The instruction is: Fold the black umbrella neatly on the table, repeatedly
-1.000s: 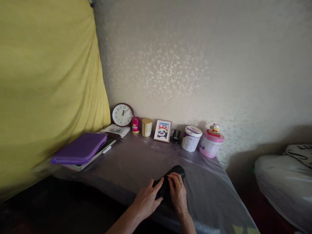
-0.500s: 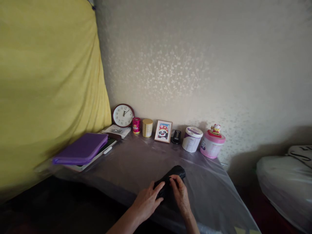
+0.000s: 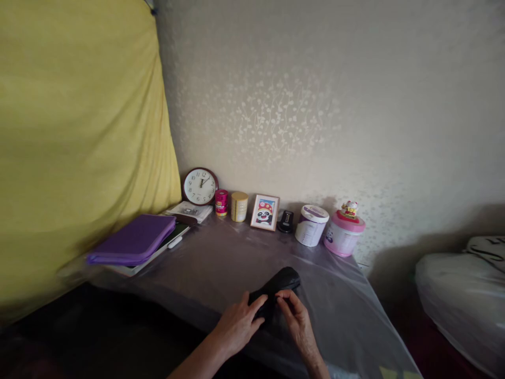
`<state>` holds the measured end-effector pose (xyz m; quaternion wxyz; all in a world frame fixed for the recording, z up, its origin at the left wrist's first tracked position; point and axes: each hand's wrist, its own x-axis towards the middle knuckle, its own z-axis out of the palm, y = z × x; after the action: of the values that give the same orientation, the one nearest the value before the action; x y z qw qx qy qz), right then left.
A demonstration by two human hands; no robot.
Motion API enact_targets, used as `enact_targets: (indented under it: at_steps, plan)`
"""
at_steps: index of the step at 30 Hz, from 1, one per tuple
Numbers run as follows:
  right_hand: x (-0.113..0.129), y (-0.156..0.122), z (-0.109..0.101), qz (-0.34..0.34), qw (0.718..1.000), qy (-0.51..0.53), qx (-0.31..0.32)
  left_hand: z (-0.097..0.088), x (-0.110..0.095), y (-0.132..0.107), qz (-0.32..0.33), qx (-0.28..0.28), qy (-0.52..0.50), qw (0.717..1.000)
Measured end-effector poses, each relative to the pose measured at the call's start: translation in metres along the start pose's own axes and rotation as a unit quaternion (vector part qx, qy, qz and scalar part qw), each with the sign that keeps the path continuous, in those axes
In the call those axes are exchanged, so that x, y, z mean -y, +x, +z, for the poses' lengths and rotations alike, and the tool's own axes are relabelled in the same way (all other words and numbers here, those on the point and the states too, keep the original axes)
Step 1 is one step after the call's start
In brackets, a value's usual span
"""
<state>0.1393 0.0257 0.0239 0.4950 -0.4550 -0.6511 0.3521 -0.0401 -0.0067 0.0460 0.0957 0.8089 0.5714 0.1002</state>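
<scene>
A long, dark black bundle (image 3: 287, 278) lies at a slant near the front of the table. It looks soft, like a folded umbrella, but its kind is not certain. My left hand (image 3: 239, 322) grips its near end, with the thumb and index finger on either side. Close by on its right side, my right hand (image 3: 295, 317) is pinched, thumb against fingertips, at the bundle's edge. Whatever sits between those fingertips is too small and dark to make out. My left hand and forearm partly cover the bundle's near end.
Plastic sheeting covers the table (image 3: 213, 263). Along the wall stand a clock (image 3: 200, 186), a pink can (image 3: 221, 202), a yellow tin (image 3: 239, 207), a panda picture frame (image 3: 264, 212), a black stapler-like object (image 3: 285, 221), a white tub (image 3: 311, 226) and a pink tub (image 3: 344, 235). A purple folder (image 3: 132, 239) lies left.
My right hand has shifted slightly down and to the right along the bundle's edge, still pinched. My left hand keeps its grip in nearly the same place.
</scene>
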Motion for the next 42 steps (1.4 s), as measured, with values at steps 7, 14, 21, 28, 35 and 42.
enact_targets:
  at_steps: [7,14,21,28,35,42]
  plan:
    - [0.005,-0.013,-0.008,-0.006,0.999,-0.002,0.044,0.001,0.0,-0.001,0.0,-0.001,0.001,1.0]
    - [0.009,-0.019,-0.013,-0.007,0.998,0.001,0.058,0.001,0.0,-0.001,0.002,-0.002,0.005,1.0]
    - [0.02,-0.007,-0.001,-0.003,0.999,0.031,0.038,0.001,0.0,-0.003,0.0,0.0,0.021,1.0]
    - [0.022,0.008,0.009,0.012,0.997,0.056,0.052,0.0,-0.002,-0.005,0.001,0.001,0.032,0.999]
    - [0.019,0.022,0.018,-0.012,0.998,-0.036,0.053,0.002,-0.003,-0.006,-0.003,-0.006,0.038,0.999]
    - [0.021,0.032,0.03,-0.04,0.984,-0.175,-0.006,0.004,-0.002,-0.006,-0.005,-0.015,0.025,1.0]
